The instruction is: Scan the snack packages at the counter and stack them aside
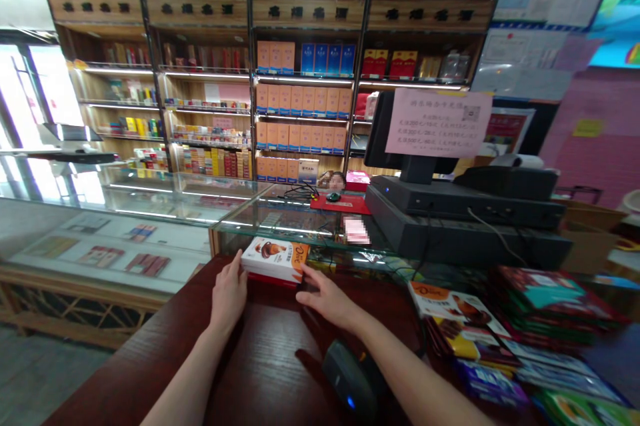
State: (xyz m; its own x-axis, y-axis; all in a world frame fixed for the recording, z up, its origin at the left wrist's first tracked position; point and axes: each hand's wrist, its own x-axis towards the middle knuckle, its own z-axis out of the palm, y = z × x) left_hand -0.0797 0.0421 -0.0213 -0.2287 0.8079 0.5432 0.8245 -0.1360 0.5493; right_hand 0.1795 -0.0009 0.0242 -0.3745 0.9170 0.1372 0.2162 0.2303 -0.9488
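A white and orange Dove chocolate box (pixel 276 250) lies at the far edge of the dark wooden counter, with more white box and a red layer under it. Against its left side rest the fingers of my left hand (pixel 230 289), stretched out rather than wrapped round it. My right hand (pixel 323 298) reaches the box's right front corner with its fingertips, thumb and fingers apart. Below my right forearm is a black handheld barcode scanner (pixel 350 379) with a blue light, partly hidden by the arm.
Glass display cases (pixel 165 196) border the counter at the left and back. A point-of-sale terminal (pixel 425 146) stands at the right behind packaged sweets: another Dove box (pixel 457 306), a purple packet (pixel 490 383) and a stack of red packs (pixel 547 299). Shelves (pixel 303 79) line the wall.
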